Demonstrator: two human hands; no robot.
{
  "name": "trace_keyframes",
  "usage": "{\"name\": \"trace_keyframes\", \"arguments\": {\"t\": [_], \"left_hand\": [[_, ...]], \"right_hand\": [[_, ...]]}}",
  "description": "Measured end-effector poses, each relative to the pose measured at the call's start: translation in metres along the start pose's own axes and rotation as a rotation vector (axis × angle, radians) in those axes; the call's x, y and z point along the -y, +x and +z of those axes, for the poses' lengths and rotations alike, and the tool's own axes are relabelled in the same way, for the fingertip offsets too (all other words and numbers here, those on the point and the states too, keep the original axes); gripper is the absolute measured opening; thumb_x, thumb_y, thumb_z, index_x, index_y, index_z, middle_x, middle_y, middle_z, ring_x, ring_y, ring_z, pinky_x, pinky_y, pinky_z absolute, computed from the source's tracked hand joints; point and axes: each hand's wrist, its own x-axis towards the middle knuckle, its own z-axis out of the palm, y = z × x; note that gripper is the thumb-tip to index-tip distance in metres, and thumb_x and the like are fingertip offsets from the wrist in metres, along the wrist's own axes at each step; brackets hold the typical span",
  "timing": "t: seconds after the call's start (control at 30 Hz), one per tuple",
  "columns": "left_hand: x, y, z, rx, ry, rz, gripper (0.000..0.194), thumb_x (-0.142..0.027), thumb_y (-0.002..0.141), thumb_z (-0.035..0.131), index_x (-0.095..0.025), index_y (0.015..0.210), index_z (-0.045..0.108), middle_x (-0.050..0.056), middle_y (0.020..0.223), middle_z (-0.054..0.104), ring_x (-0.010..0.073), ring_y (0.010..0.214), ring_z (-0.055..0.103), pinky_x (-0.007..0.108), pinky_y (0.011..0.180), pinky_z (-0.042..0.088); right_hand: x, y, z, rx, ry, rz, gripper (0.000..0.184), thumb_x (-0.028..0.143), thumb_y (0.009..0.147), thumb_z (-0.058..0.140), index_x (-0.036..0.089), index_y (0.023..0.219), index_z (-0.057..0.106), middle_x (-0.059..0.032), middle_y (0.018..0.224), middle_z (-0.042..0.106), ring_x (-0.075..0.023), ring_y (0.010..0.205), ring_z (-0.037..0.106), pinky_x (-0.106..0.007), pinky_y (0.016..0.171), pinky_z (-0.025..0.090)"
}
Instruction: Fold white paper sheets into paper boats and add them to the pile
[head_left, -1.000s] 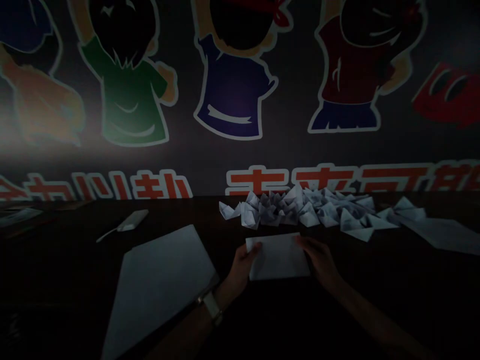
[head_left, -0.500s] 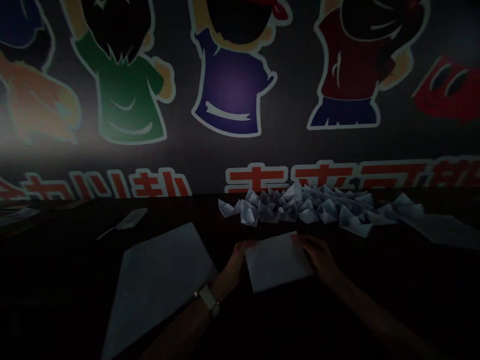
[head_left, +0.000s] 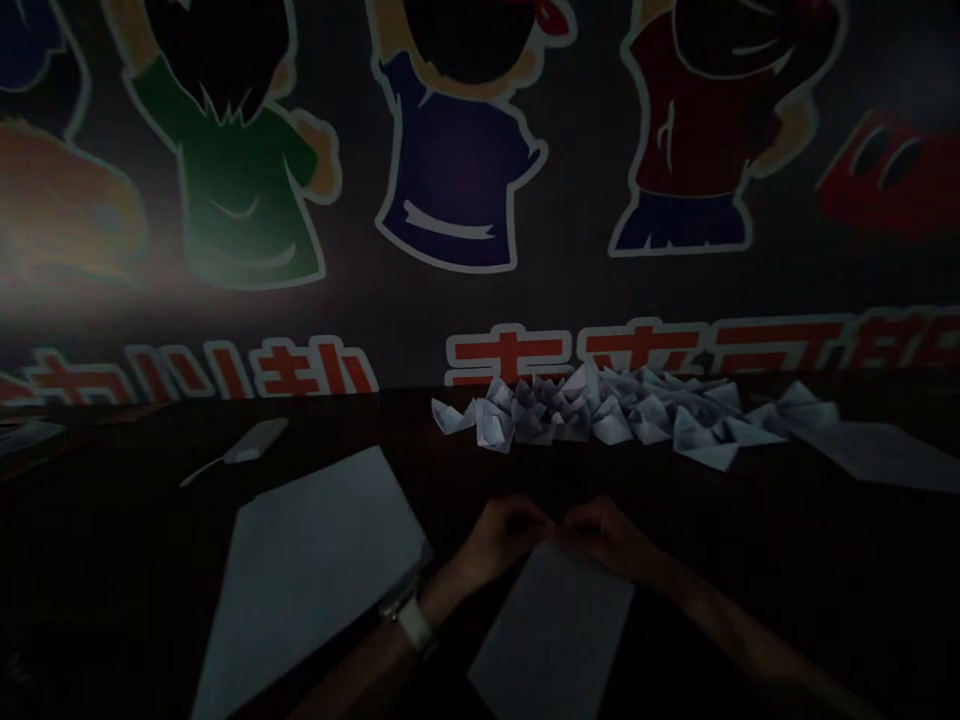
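L hand (head_left: 502, 540) & R hand (head_left: 611, 540) w/ fingers at white sheet's (head_left: 555, 635) top edge, dark tbl (head_left: 360, 650).

1 pale paper (head_left: 559, 630) (dimly lit) slants at lower centre.

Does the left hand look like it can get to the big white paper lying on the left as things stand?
Probably yes: the big white paper lies close beside the left wrist, with nothing visible between. The left hand would likely have to let go of the smaller sheet first.
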Motion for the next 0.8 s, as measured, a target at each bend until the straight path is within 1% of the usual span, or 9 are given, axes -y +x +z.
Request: {"name": "trace_keyframes", "arguments": {"t": [0.1, 0.17, 0.27, 0.4, 0.5, 0.6, 0.63, 0.73, 0.8], "left_hand": [[0.002, -0.001, 0.001, -0.001, 0.013, 0.011, 0.016, -0.031, 0.074, 0.061, -0.016, 0.073, 0.068, 0.004, 0.073, 0.065, 0.0159, 0.070, 0.057, 0.024, 0.065, 0.040], [0.002, -0.001, 0.003, -0.034, 0.025, 0.006, 0.014, -0.028, 0.074, 0.061, -0.016, 0.072, 0.067, 0.004, 0.072, 0.065, 0.0159, 0.069, 0.057, 0.023, 0.064, 0.040], [-0.001, 0.000, 0.007, -0.153, 0.055, 0.005, 0.011, -0.024, 0.073, 0.058, -0.015, 0.071, 0.065, 0.004, 0.071, 0.063, 0.0154, 0.069, 0.056, 0.023, 0.063, 0.040], [-0.004, 0.002, 0.001, -0.386, 0.011, 0.015, 0.014, -0.025, 0.075, 0.053, -0.015, 0.068, 0.060, 0.001, 0.065, 0.058, 0.0130, 0.063, 0.051, 0.022, 0.060, 0.038], [-0.005, 0.004, -0.007, -0.556, -0.029, 0.035, 0.015, -0.027, 0.074, 0.053, -0.015, 0.066, 0.057, 0.000, 0.061, 0.054, 0.0117, 0.059, 0.047, 0.021, 0.057, 0.036], [-0.006, 0.005, -0.011, -0.584, -0.070, 0.027, 0.016, -0.029, 0.073, 0.055, -0.015, 0.067, 0.057, 0.000, 0.061, 0.054, 0.0117, 0.059, 0.047, 0.021, 0.057, 0.036], [-0.006, 0.005, -0.011, -0.578, -0.078, 0.028, 0.016, -0.030, 0.073, 0.056, -0.015, 0.067, 0.057, 0.000, 0.062, 0.055, 0.0119, 0.059, 0.048, 0.021, 0.057, 0.037], [-0.006, 0.006, -0.013, -0.567, -0.062, 0.037, 0.016, -0.031, 0.071, 0.056, -0.016, 0.067, 0.058, 0.000, 0.062, 0.055, 0.0121, 0.059, 0.048, 0.021, 0.056, 0.036], [-0.006, 0.008, -0.014, -0.557, -0.036, 0.039, 0.015, -0.029, 0.071, 0.056, -0.016, 0.067, 0.058, 0.000, 0.060, 0.055, 0.0117, 0.058, 0.047, 0.021, 0.055, 0.035]], "right_hand": [[-0.002, 0.000, 0.000, 0.010, -0.046, -0.015, 0.032, 0.042, 0.073, 0.058, 0.016, 0.058, 0.069, 0.0029, 0.049, 0.053, -0.0095, 0.048, 0.042, -0.020, 0.044, 0.027], [-0.004, 0.002, 0.001, -0.017, -0.042, -0.013, 0.030, 0.042, 0.073, 0.059, 0.016, 0.060, 0.070, 0.0024, 0.053, 0.058, -0.0117, 0.051, 0.047, -0.020, 0.047, 0.031], [-0.009, 0.007, 0.002, -0.093, 0.049, 0.040, 0.028, 0.044, 0.068, 0.062, 0.018, 0.062, 0.072, 0.0010, 0.057, 0.063, -0.0152, 0.055, 0.054, -0.023, 0.052, 0.037], [-0.010, 0.011, -0.001, -0.154, 0.319, 0.136, 0.030, 0.049, 0.063, 0.065, 0.020, 0.070, 0.072, -0.0024, 0.066, 0.068, -0.0203, 0.065, 0.060, -0.029, 0.062, 0.044], [-0.004, 0.009, -0.001, -0.211, 0.385, 0.106, 0.030, 0.047, 0.066, 0.064, 0.021, 0.080, 0.071, -0.0040, 0.079, 0.069, -0.0233, 0.082, 0.061, -0.032, 0.073, 0.046], [0.003, 0.009, -0.002, -0.354, 0.288, -0.002, 0.038, 0.041, 0.062, 0.069, 0.024, 0.097, 0.066, -0.0030, 0.098, 0.066, -0.0228, 0.091, 0.059, -0.030, 0.075, 0.046], [0.003, 0.009, -0.003, -0.379, 0.234, -0.031, 0.037, 0.041, 0.062, 0.069, 0.024, 0.096, 0.065, -0.0022, 0.096, 0.066, -0.0217, 0.088, 0.059, -0.028, 0.072, 0.046], [0.000, 0.010, -0.007, -0.342, 0.087, -0.025, 0.024, 0.044, 0.067, 0.065, 0.021, 0.071, 0.064, 0.0017, 0.065, 0.061, -0.0157, 0.064, 0.056, -0.023, 0.057, 0.041], [-0.004, 0.011, -0.011, -0.286, 0.021, -0.021, 0.028, 0.046, 0.070, 0.062, 0.019, 0.061, 0.061, 0.0034, 0.056, 0.055, -0.0131, 0.057, 0.051, -0.022, 0.053, 0.037]]}}
